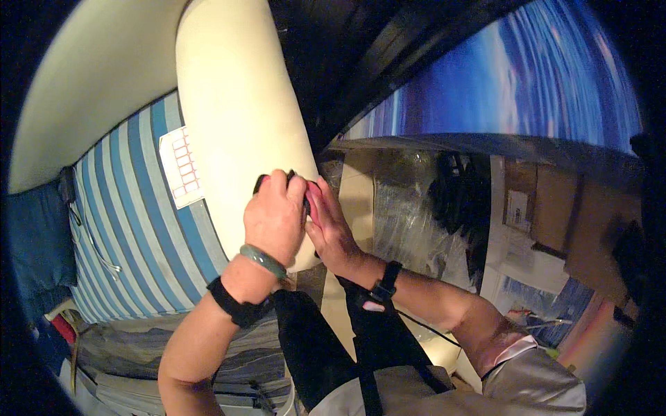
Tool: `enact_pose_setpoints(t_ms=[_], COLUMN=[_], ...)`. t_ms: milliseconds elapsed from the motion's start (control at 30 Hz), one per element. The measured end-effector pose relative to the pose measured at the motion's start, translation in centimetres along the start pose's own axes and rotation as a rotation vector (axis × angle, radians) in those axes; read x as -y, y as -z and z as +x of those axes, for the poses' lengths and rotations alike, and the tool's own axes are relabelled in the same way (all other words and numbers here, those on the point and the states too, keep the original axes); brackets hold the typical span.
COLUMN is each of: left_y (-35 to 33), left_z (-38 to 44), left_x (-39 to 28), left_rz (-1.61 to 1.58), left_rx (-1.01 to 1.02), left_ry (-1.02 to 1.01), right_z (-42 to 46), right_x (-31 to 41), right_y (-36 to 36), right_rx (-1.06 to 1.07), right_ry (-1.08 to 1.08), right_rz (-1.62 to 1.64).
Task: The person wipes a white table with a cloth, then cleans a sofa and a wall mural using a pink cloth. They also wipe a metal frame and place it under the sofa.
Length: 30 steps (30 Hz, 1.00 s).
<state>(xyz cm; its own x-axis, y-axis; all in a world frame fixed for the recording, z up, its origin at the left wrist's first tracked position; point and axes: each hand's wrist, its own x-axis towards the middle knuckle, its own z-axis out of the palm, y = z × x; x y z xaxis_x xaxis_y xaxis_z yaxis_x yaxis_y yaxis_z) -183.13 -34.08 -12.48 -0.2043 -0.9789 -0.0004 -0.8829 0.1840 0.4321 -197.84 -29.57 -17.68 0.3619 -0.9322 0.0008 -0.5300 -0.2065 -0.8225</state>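
Over the near end of a long, cream, rounded padded piece [237,99], both hands are close together. My left hand [276,216] is curled over a small pink-and-black item [314,195], with a bangle and a black wrist strap on that arm. From the other side, my right hand [333,229] presses its fingers and thumb against the same item. Most of it is covered by the fingers, so its exact kind is unclear. Left of the padded piece, a white sheet with red-outlined boxes [181,169] lies on a blue-and-grey striped fabric surface [135,208].
White cables [101,256] lie on the stripes. Another large cream padded form [99,88] is at upper left. A black panel [338,57] and blue-purple printed sheet [478,78] extend at upper right. Clear plastic wrapping [411,223] and cardboard [598,208] stand to the right.
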Motion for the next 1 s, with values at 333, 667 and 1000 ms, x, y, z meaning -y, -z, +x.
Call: enact_pose_setpoints(t_ms=[333,667,1000], left_y=[-1.1,-1.7,-2.5], left_z=[11.0,-3.3,-3.2], left_x=[2.1,-0.7,-1.3], left_rz=[0.124,0.258,0.179], left_rx=[0.021,0.08,-0.07], left_ry=[-0.08,-0.256,0.015], right_z=[10.7,-3.4,-1.1], right_x=[-2.7,0.8,-1.1], right_y=[-0.1,-2.0,-2.5], right_rx=[-0.054,-0.333,-0.403], right_ry=[-0.323,-0.185,-0.024], right_rz=[0.415,0.125,0.186])
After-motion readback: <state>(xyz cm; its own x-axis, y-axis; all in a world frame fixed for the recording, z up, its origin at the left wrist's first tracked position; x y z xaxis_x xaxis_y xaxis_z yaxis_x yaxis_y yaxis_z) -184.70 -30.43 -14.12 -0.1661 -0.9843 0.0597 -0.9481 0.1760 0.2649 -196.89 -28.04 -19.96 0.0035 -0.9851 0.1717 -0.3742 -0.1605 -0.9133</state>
